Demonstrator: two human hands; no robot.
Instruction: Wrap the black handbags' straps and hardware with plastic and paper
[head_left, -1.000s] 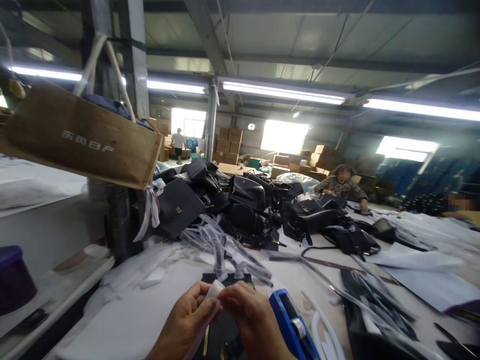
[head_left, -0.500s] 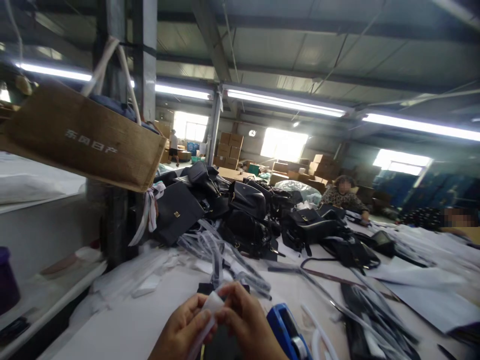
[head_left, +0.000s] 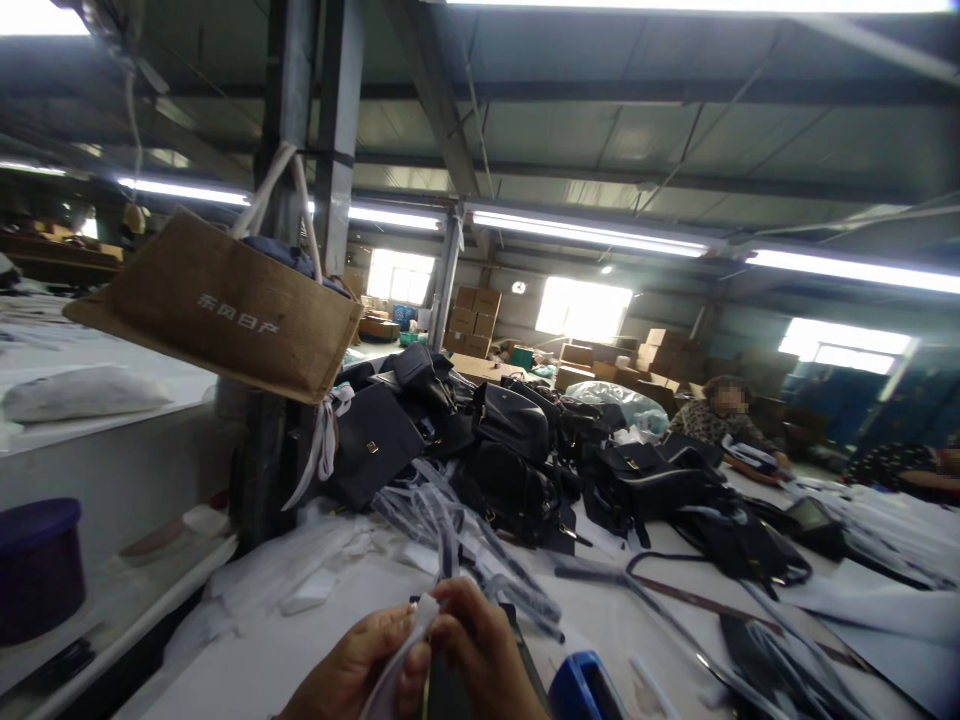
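At the bottom middle, my left hand [head_left: 364,650] pinches a soft white strip [head_left: 391,665] between thumb and fingers. My right hand [head_left: 480,635] is closed at the strip's upper end, its fingertips against the strip and touching or nearly touching the left fingers. Beneath the hands lies a dark flat piece [head_left: 448,690], mostly hidden by them. Just right of my right hand is a blue tape dispenser [head_left: 585,685], cut off by the frame's lower edge. Clear-wrapped straps [head_left: 442,510] lie on the table just beyond my fingers.
Black leather bags [head_left: 517,430] are heaped across the table. A brown tote bag [head_left: 225,310] hangs from a pillar at left. Dark straps [head_left: 772,620] lie at right. A purple bucket [head_left: 41,570] stands lower left. A co-worker [head_left: 724,415] sits beyond the bags.
The view has tilted up and swung left, so the scene sits lower and further right. Both hands stay on the white strip, and the right fingers now cover more of its top end.
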